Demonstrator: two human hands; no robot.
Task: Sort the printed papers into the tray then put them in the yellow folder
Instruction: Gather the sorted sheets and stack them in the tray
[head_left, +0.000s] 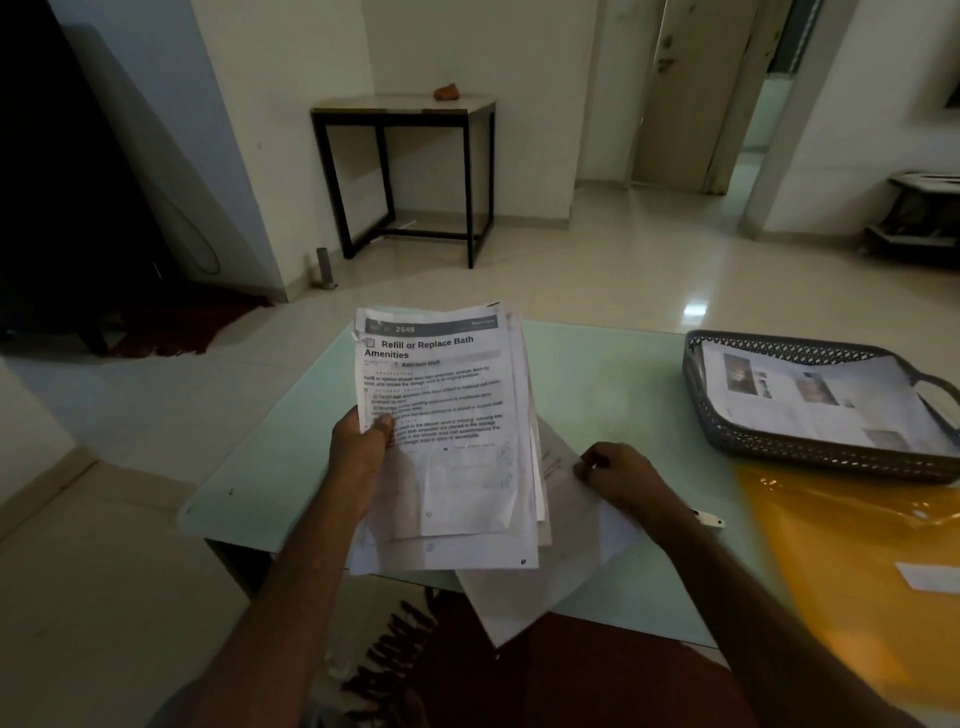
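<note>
My left hand (361, 447) grips a stack of printed papers (457, 467) by its left edge and holds it upright over the glass table (613, 395). The top sheet is headed "Refill or Replace Bath Amenities". My right hand (618, 475) pinches the edge of a single sheet (550, 587) that lies tilted below and behind the stack. A dark mesh tray (789, 447) stands at the table's far right with printed sheets (810, 400) lying inside it. The yellow folder (852, 561) lies flat just in front of the tray, with a white label on it.
A small white object (709, 518) lies on the table by my right wrist. A black-framed side table (405, 171) stands against the far wall with an orange lump on top. A fringed red rug (467, 665) lies under the table's near edge.
</note>
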